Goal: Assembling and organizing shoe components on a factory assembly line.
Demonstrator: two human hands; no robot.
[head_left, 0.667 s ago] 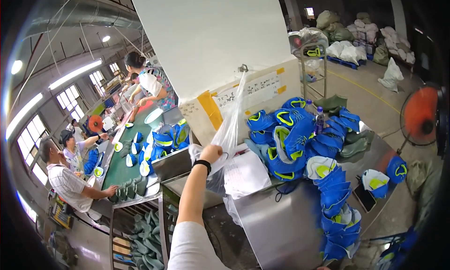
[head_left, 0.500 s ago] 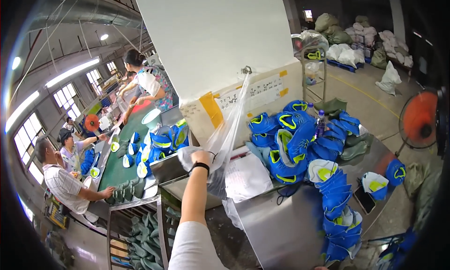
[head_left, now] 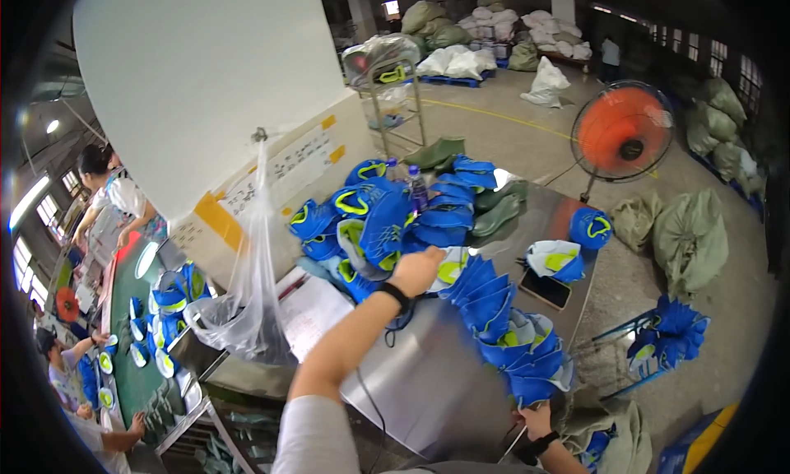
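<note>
My left hand (head_left: 418, 270) reaches over the steel table, its fingers drawn together at the top of a curved row of blue shoe uppers (head_left: 479, 297). What it holds, if anything, is hidden. Beneath its fingertips shows a white and yellow-green upper (head_left: 451, 268). Down at the near table edge, my right hand (head_left: 539, 420) is closed beside the row's lower end. A thin light line shows by its fingers, too small to name. A heap of blue shoes (head_left: 378, 219) lies beyond my left hand. The clear plastic bag (head_left: 255, 309) hangs from a pillar hook, apart from both hands.
A phone (head_left: 546, 289) and single uppers lie on the right of the steel table (head_left: 395, 375). A purple bottle (head_left: 418, 190) stands behind the heap. An orange fan (head_left: 623, 132), sacks (head_left: 691, 239) and a rack of blue uppers (head_left: 671, 338) stand beyond. Co-workers line a green conveyor (head_left: 132, 309) at left.
My left hand has left the plastic bag and moved right to the row of uppers. My right hand has come into fuller view at the near edge. The view has swung right.
</note>
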